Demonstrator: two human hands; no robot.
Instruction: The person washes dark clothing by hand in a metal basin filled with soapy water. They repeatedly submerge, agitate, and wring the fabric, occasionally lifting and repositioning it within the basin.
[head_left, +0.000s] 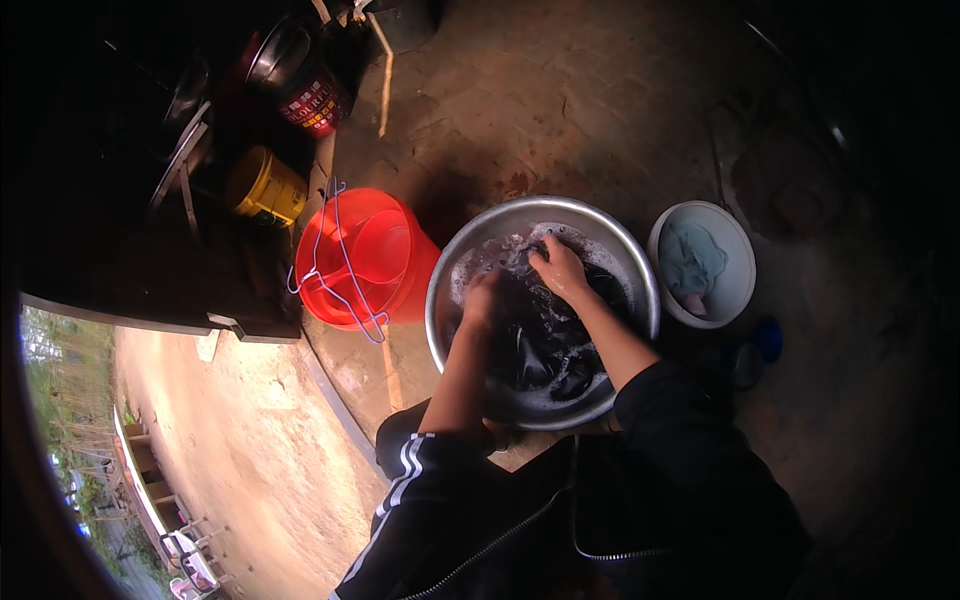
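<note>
A large round metal basin (541, 205) stands on the floor before me, holding sudsy water and dark wet fabric (536, 352). Both hands are over its far half. My left hand (480, 300) is blurred and bent down at the fabric's left part; whether its fingers grip cloth cannot be seen. My right hand (559, 268) is at the foam and the fabric's upper edge, thumb and fingers curled down, with dark cloth beneath the fingertips. The fingertips are partly hidden in cloth and suds, so its hold is unclear.
Left of the basin stands a red plastic bucket (427, 259) with a red dipper (381, 247) inside and wire hangers (319, 274) across its rim. On the right, a white bucket (742, 277) holds pale blue cloth (690, 255). A yellow bucket (281, 191) and a red labelled bucket (311, 105) stand farther left.
</note>
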